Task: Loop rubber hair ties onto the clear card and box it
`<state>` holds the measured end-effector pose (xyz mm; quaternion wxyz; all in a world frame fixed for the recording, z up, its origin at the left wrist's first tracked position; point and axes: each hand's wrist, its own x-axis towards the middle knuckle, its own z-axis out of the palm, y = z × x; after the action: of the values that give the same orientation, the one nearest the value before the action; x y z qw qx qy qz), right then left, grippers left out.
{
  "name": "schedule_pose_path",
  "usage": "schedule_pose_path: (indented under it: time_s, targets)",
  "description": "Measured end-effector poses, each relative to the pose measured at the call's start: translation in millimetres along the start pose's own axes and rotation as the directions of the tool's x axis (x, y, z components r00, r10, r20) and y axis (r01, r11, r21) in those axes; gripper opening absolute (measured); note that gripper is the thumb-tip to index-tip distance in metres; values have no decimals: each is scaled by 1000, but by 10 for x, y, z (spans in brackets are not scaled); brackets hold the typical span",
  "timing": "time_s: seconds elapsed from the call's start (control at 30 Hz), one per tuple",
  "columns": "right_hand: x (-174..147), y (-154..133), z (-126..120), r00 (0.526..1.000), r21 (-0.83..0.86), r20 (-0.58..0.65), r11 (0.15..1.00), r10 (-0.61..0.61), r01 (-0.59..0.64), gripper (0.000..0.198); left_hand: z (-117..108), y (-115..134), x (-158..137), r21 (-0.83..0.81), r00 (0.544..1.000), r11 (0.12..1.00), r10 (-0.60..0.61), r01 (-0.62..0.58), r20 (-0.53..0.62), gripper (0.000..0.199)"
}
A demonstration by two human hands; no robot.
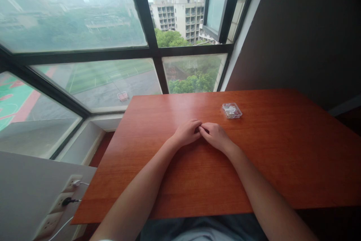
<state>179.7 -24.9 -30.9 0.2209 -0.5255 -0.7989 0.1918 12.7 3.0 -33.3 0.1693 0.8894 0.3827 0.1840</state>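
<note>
My left hand and my right hand rest on the reddish-brown wooden table, meeting at their fingertips in front of me. The left fingers curve loosely, with a small dark gap between them and the thumb. On the right, the fingers reach toward the left hand, and its thumb lies slightly apart. I see nothing held in either hand. Beyond my right hand, to the right, sits a small clear plastic box with whitish and tan bits inside that are too small to make out.
Dark-framed windows rise behind the table and along its left, with one pane swung outward. A dark wall stands at the right. Wall sockets with plugs and cords are beside the table's left edge.
</note>
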Motion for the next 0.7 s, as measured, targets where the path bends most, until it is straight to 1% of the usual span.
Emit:
schedule_pose_path:
  time_s: [0.33, 0.7]
  targets:
    - [0, 3, 4, 1000, 12, 2, 1000, -4, 4, 26, -5, -2, -1, -5, 1000, 1000, 8, -8, 0, 5]
    - [-2, -14, -14, 1000, -18, 7, 1000, -5, 5, 27, -1, -8, 2, 5, 1000, 1000, 2, -2, 5, 6]
